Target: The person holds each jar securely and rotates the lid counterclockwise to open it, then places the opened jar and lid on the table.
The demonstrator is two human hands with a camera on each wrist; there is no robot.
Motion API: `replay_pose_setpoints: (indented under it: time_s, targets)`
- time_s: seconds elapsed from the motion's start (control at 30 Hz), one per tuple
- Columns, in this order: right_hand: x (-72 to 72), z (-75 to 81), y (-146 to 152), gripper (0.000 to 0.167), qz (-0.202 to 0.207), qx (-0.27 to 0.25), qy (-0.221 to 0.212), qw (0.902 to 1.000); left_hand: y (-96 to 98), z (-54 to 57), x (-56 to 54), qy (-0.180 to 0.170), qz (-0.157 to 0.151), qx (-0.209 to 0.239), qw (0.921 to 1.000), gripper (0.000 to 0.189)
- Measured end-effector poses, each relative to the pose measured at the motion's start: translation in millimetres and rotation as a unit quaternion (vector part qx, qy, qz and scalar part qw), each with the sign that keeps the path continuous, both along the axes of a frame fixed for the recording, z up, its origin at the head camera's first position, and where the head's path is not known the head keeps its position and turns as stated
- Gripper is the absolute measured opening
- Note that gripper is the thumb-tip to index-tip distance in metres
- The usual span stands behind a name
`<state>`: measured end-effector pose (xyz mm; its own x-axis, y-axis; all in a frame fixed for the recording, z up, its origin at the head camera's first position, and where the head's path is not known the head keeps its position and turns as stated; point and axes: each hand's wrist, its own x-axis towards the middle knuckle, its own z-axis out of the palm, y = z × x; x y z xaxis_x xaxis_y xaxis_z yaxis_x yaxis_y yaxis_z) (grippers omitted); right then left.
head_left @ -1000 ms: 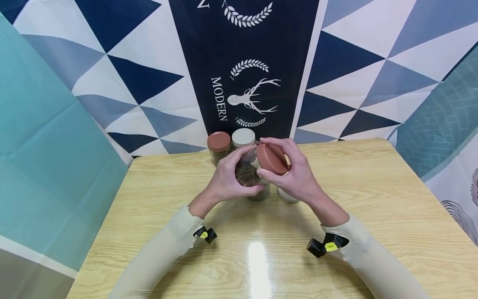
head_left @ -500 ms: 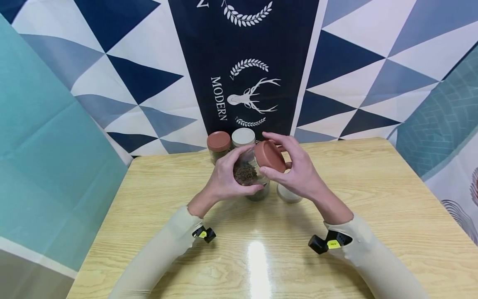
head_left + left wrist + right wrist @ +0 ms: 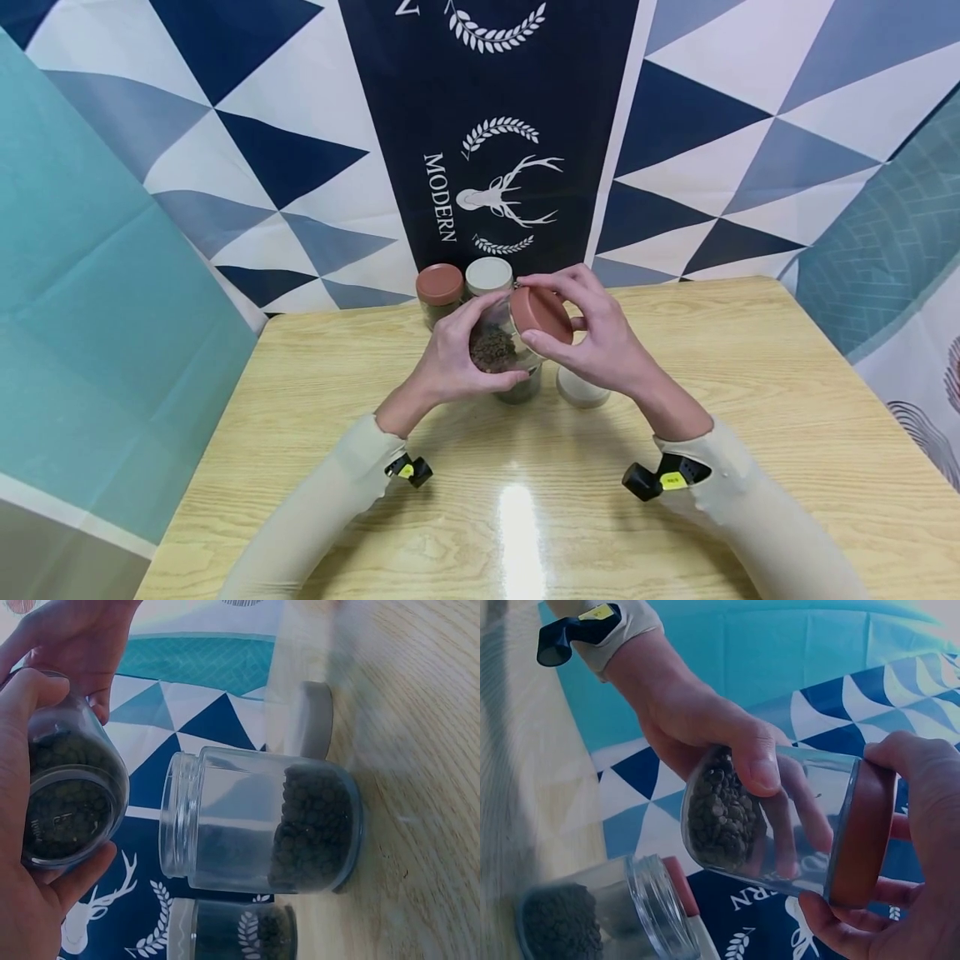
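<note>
In the right wrist view, a glass jar (image 3: 720,814) partly filled with dark pellets is held tilted, its reddish-brown lid (image 3: 864,832) on the mouth. My left hand (image 3: 453,350) grips the jar's body, thumb on one side and fingers on the other. Around the lid's rim curl the fingers and thumb of my right hand (image 3: 596,337). Below them a second glass jar (image 3: 240,817) with dark pellets stands lidless on the table. A white lid (image 3: 582,390) lies beside that jar, under my right hand.
Against the wall at the table's back stand a brown-lidded jar (image 3: 439,285) and a white-lidded jar (image 3: 489,275). The wooden table (image 3: 360,533) meets a patterned wall cloth (image 3: 510,100) behind and a teal panel (image 3: 112,292) on the left.
My right fingers lifted partly off the lid, then came back round its rim in a fresh grip. The left hand and its jar have barely moved.
</note>
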<state>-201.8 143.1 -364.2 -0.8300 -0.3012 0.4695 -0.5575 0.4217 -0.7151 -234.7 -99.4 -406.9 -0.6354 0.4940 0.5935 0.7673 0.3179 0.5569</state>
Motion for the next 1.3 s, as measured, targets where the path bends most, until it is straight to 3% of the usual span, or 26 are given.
replay_pose_setpoints:
  time_s: [0.47,0.73,0.83,1.1,1.2,1.23,1.3]
  targets:
    - [-2.7,-3.4,7,0.059,0.041,0.002,0.021,0.9989,0.4,-1.3,0.4,0.022,0.007,-0.015,0.9996,0.101]
    - [-2.2,-1.7,12,0.061,0.075,0.026,0.071,0.9943,-0.3,-4.0,-0.2,-0.012,0.005,-0.015,0.9998,0.098]
    - [-3.4,-0.1,13,0.062,0.087,0.029,0.088,0.9919,-0.9,-3.3,-0.3,-0.008,0.009,-0.012,0.9999,0.098]
    - [-3.9,3.6,13,0.068,0.091,0.023,0.070,0.9931,-0.9,-1.6,-2.3,0.003,0.011,-0.011,0.9999,0.098]
    - [-3.9,5.8,13,0.072,0.078,0.028,0.058,0.9949,-2.4,-5.7,-5.4,0.008,0.004,0.005,1.0000,0.095]
    - [-4.0,6.8,13,0.074,0.071,0.030,0.053,0.9956,-2.6,-21.2,-19.2,0.016,-0.001,0.013,0.9998,0.096]
    - [-4.2,9.0,13,0.074,0.058,0.034,0.043,0.9968,-3.7,-23.5,-21.1,0.022,-0.004,0.020,0.9996,0.094]
